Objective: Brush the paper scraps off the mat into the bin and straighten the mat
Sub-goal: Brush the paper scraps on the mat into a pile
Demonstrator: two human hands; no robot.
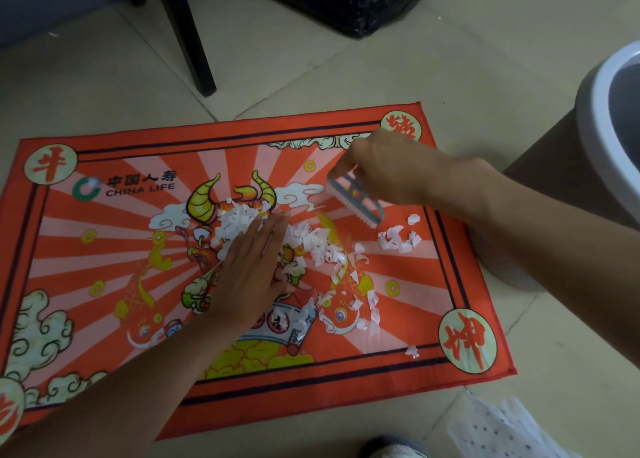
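The right hand (384,168) has its fingers curled down around the back of a small grey scrubbing brush (356,199), gripping it with the bristles tilted toward the mat (104,249) near the far right corner. The left hand (251,267) lies flat with its fingers straight and close together, palm down on the heap of white paper scraps (239,220) at the middle of the mat. More scraps trail to the right of that hand, a small cluster (398,239) sits just below the brush, and a single piece (412,352) lies near the mat's near right border. The red printed mat lies slightly askew on the tiled floor (346,76). A pale grey bin (595,118) stands beside the mat's right edge; a black plastic bag (356,0) and a dark chair leg (188,38) are beyond the far edge.
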